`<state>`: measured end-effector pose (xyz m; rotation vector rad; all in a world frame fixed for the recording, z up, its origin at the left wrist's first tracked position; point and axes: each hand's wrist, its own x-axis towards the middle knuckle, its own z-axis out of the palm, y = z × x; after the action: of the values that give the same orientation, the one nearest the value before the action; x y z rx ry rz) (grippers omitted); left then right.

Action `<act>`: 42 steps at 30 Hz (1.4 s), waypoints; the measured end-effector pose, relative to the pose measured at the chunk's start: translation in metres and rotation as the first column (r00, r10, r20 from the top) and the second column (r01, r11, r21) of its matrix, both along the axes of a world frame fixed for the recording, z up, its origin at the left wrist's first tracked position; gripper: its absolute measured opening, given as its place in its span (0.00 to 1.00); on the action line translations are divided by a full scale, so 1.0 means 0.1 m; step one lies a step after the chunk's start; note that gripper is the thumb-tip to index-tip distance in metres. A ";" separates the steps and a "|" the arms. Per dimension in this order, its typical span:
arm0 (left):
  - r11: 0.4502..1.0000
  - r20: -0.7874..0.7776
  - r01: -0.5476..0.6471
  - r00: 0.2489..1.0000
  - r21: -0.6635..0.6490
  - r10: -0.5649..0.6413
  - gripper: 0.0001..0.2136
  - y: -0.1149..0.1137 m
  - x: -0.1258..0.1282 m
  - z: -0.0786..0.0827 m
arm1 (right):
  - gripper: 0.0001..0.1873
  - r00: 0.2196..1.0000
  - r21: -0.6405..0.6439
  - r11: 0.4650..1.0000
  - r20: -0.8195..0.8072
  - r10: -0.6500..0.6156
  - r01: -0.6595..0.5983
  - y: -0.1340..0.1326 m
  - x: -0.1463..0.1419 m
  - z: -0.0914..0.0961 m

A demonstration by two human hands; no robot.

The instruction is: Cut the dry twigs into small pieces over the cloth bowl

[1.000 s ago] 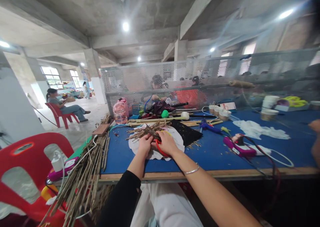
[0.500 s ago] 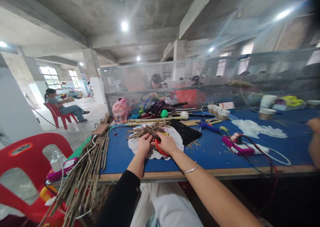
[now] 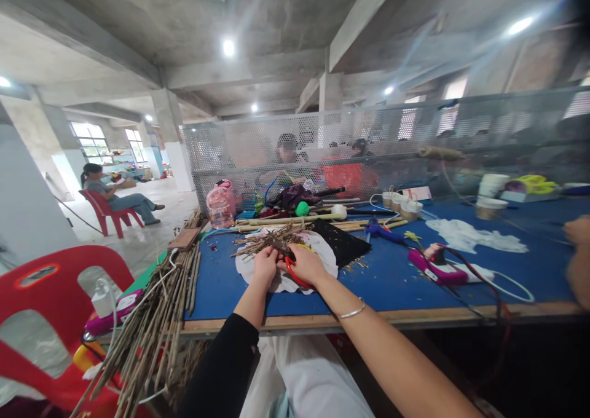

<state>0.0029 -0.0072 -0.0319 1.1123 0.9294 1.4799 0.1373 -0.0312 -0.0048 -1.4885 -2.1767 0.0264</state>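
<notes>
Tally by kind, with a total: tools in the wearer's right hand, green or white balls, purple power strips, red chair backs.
Red-handled tool in the right hand: 1
Balls: 2 (green ball, white ball)
Purple power strips: 2 (left strip, right strip)
Red chair backs: 2 (near back, far back)
Total: 7

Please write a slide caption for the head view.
Right hand holding a red-handled tool, left hand beside it, near twigs on a white sheet.

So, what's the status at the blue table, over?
Right hand gripping red-handled tool; left hand close beside, its hold unclear. Twigs heaped on white sheet beyond both. No obstruction visible.
</notes>
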 end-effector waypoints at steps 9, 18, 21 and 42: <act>0.996 -0.028 0.091 0.996 0.027 -0.090 0.06 -0.03 0.00 0.02 | 0.27 1.000 -0.014 1.000 -0.016 -0.001 0.001 0.00 0.00 -0.01; 0.997 0.008 0.064 0.998 -0.033 -0.064 0.09 -0.04 0.01 0.03 | 0.28 0.996 -0.097 0.993 0.054 -0.064 0.069 0.00 0.01 0.01; 0.997 0.023 0.022 1.000 -0.072 -0.020 0.11 -0.07 0.01 0.07 | 0.29 0.996 -0.099 0.992 0.052 -0.079 0.084 0.00 0.01 0.01; 0.999 0.072 0.041 0.997 -0.021 -0.040 0.10 -0.06 0.02 0.05 | 0.29 0.999 0.047 0.999 -0.039 0.021 -0.019 0.01 0.00 0.00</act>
<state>0.0046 -0.0134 -0.0264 1.0495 0.8672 1.4635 0.1374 -0.0305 -0.0050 -1.4284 -2.1461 0.0117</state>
